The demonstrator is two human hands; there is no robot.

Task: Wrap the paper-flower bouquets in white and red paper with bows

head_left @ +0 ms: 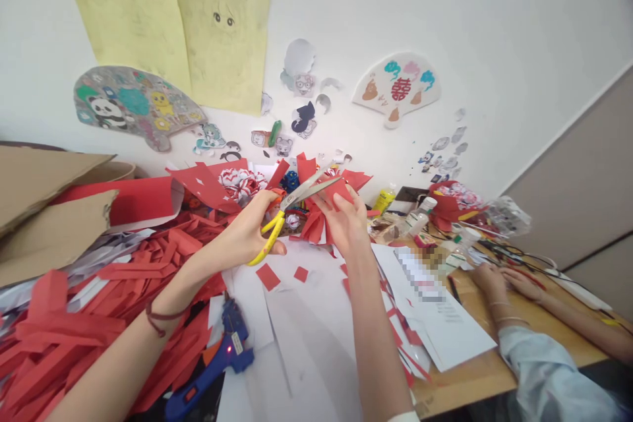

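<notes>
Yellow-handled metal scissors sat in the curled left hand, blades parted, pointing towards red paper pinched in the right hand; keeping it taut looked wisest. Beyond the grip, a white fan-shaped board bore a red 囍; print on the white rectangular sheet right of it was unreadable.

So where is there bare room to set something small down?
Mainly the white paper between the blue glue gun and the right forearm, nearer than the two red scraps. Some wooden table shows bare between the printed sheet and the co-worker's sleeve. Red paper strips crowd the left; paper crafts crowd along the wall.
</notes>
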